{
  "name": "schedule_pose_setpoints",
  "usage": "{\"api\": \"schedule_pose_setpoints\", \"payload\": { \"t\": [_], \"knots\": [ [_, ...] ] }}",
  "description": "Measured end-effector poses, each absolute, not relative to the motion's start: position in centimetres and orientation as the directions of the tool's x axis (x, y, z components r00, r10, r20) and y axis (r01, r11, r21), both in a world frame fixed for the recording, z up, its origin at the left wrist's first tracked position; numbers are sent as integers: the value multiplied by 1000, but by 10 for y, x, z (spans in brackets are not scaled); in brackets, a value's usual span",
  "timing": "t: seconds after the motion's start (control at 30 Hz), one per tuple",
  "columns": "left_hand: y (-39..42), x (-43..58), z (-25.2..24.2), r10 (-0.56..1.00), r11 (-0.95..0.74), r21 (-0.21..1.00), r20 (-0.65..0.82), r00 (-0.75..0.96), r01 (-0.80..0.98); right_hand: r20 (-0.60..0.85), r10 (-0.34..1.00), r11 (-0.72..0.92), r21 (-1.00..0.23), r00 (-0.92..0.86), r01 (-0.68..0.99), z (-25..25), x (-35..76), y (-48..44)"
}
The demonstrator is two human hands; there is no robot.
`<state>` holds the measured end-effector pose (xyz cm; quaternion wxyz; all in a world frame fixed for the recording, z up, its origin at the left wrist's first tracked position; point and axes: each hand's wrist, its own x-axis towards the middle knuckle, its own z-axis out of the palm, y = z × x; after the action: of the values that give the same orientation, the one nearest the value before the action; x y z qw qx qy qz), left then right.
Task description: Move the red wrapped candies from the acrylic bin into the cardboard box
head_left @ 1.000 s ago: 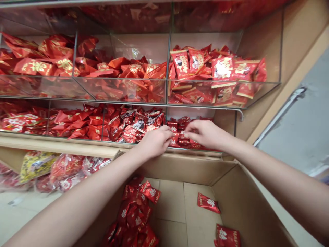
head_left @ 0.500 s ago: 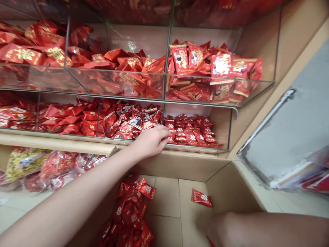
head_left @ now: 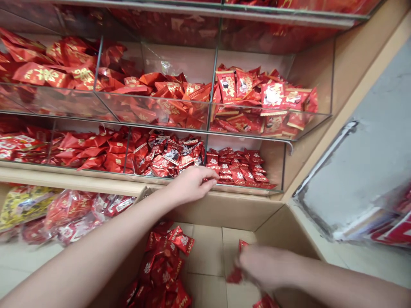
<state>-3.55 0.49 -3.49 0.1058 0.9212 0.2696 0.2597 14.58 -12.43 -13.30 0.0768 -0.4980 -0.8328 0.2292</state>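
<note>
My left hand [head_left: 194, 184] rests on the front edge of the lowest shelf. Its fingers reach over the rim toward the small red packets [head_left: 237, 171] in the right-hand compartment, its thumb a little apart, with nothing visible in it. Low in the cardboard box [head_left: 221, 207], my right hand [head_left: 265, 265] is blurred by motion, fingers closed on a red candy packet [head_left: 236, 276]. A bit of red wrapper [head_left: 242, 244] shows just behind this hand. More red packets [head_left: 163, 265] are heaped on the box's left side, and another [head_left: 266, 301] lies at the bottom edge.
Clear dividers split the shelves into compartments of red packets, with larger ones [head_left: 272, 94] on the shelf above. Plastic bags of goods [head_left: 70, 209] lie under the shelf at left. A wooden side panel [head_left: 346, 115] and a grey wall [head_left: 362, 158] stand at right.
My right hand has moved up and into the box and closed on a packet. My left hand stays at the shelf edge, fingers straighter. The view has tilted up slightly.
</note>
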Motion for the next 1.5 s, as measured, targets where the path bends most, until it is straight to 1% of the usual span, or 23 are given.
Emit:
{"api": "schedule_pose_setpoints", "payload": {
  "t": [0.03,0.07,0.13,0.2,0.27,0.33,0.4,0.47,0.5,0.57,0.6,0.67,0.7,0.77,0.87,0.93,1.13,1.27,1.33,1.4,1.43,1.47,1.5],
  "knots": [
    [3,-36,-34,593,-796,400,366,718,453,-91,828,475,-412,-554,778,-113,146,-118],
    [0,-36,-33,632,-747,473,289,719,467,14,825,525,-386,-565,758,-95,146,-113],
    [-5,-38,-30,699,-609,621,125,704,494,311,778,626,-315,-545,713,-68,149,-105],
    [-10,-39,-26,735,-447,764,17,678,465,559,682,666,-208,-471,717,-55,154,-102],
    [-17,-38,-22,707,-269,893,-71,703,360,681,598,662,-121,-423,740,-54,159,-102],
    [-24,-33,-21,631,-93,966,-130,765,241,720,567,659,-105,-401,745,-58,162,-102],
    [-31,-27,-23,612,15,989,-124,781,145,719,595,660,-183,-359,728,-62,163,-103],
    [-35,-21,-26,675,15,998,-51,736,55,685,681,641,-387,-259,663,-65,162,-105],
    [-36,-18,-28,704,-10,1000,-11,710,25,642,739,616,-523,-203,590,-66,161,-106],
    [-36,-13,-32,729,-105,994,73,680,6,502,854,514,-775,-134,367,-66,159,-107],
    [-36,-12,-33,728,-166,986,113,677,14,421,898,441,-861,-130,252,-66,158,-108],
    [-36,-12,-35,700,-263,964,156,697,49,277,952,292,-951,-133,107,-67,157,-108],
    [-35,-12,-35,683,-279,958,147,716,69,224,967,234,-969,-124,75,-67,157,-107],
    [-35,-15,-33,647,-238,964,65,760,121,156,983,162,-986,-99,48,-69,157,-106],
    [-33,-19,-31,612,-163,965,-66,788,207,120,989,123,-992,-84,32,-71,158,-105],
    [-33,-21,-29,593,-151,966,-82,801,210,105,990,108,-994,-94,33,-71,160,-106],
    [-32,-23,-26,456,-37,994,-74,887,102,112,971,106,-994,-210,-41,-68,171,-109],
    [-31,-25,-25,411,-168,969,-99,906,182,58,937,93,-992,-344,87,-67,171,-107],
    [-31,-24,-27,374,-226,957,-90,923,184,34,916,103,-983,-399,152,-69,167,-105],
    [-32,-21,-31,429,-202,966,-59,902,160,87,936,167,-963,-341,213,-71,163,-104],
    [-33,-19,-33,507,-162,976,-45,861,147,153,953,225,-935,-262,274,-72,162,-104],
    [-33,-16,-35,601,-106,986,-40,798,129,248,954,295,-882,-169,368,-72,162,-104],
    [-34,-13,-37,693,-43,994,-42,719,100,368,925,365,-793,-93,488,-72,161,-104]
  ]
}}
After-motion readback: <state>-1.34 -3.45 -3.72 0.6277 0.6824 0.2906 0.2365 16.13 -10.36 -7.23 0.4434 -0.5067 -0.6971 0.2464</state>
